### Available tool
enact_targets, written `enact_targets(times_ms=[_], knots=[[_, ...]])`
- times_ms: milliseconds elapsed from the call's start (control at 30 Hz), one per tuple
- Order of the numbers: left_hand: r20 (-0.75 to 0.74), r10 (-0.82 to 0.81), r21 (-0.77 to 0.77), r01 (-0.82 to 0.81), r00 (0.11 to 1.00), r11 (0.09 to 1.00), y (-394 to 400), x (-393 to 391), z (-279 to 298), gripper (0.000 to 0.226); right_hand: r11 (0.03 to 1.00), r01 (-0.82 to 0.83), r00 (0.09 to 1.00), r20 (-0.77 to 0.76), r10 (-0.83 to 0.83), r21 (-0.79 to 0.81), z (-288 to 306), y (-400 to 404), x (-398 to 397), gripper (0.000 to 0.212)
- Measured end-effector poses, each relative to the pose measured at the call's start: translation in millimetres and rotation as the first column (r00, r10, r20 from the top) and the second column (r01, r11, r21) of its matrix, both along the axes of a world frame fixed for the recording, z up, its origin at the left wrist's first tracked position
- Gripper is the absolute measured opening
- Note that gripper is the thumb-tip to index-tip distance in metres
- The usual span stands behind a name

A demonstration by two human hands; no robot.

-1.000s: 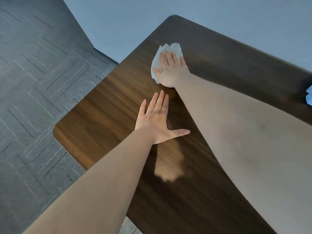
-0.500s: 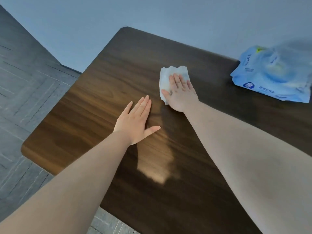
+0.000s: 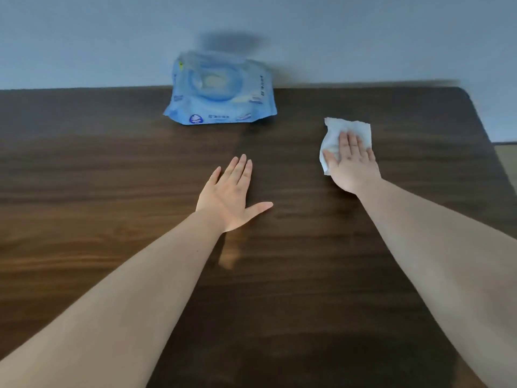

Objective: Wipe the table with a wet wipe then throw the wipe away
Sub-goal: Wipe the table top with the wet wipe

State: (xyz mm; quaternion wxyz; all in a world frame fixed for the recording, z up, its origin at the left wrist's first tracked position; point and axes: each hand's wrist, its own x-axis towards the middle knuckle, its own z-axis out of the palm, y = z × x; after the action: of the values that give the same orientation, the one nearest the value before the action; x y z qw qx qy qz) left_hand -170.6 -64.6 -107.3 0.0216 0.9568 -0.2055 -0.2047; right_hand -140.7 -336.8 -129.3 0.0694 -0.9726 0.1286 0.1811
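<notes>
A: Hands. Right hand (image 3: 352, 163) flat, fingers spread, palm pressing the crumpled white wet wipe (image 3: 340, 135) onto the dark brown wood-grain table (image 3: 112, 177). Not pinching it, just pinning it under the palm. Left hand (image 3: 230, 194) open and empty, fingers together, thumb out, lying flat on the tabletop near the middle.

B: Why the left one there?

A: Looks like bracing. Person is leaning in over the table; a flat palm takes the weight while the other arm reaches out.

B: Wipe position?

A: Far right part of the table, near the rounded back corner. Its top and left edges stick out past the fingers, rest is under the hand.

B: Flat palm instead of a grip?

A: More contact area, even pressure. Probably why.

B: Anything else on the surface?

A: Light blue soft plastic wipe pack (image 3: 221, 96) at the back edge against the grey wall, well apart from both hands. Blurred, can't tell if the lid's open.

B: Progress?

A: Mid-wipe, I'd say. No bin in view, disposal not yet done.
</notes>
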Motion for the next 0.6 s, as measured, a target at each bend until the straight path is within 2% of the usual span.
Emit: enact_targets(times_ms=[233, 433, 600], knots=[[-0.019, -0.185, 0.042, 0.186, 0.983, 0.982, -116, -3, -6, 0.103, 0.966, 0.257, 0.966, -0.006, -0.257, -0.030, 3, -144, -55, 0.068], [-0.100, -0.113, 0.161, 0.128, 0.989, 0.979, -151, -7, -7, 0.117, 0.942, 0.332, 0.943, -0.025, -0.333, -0.038, 7, -197, -100, 0.067], [-0.122, -0.099, 0.171, 0.119, 0.988, 0.978, -155, -11, 0, 0.120, 0.939, 0.342, 0.939, -0.037, -0.343, -0.020, 7, -196, -127, 0.067]])
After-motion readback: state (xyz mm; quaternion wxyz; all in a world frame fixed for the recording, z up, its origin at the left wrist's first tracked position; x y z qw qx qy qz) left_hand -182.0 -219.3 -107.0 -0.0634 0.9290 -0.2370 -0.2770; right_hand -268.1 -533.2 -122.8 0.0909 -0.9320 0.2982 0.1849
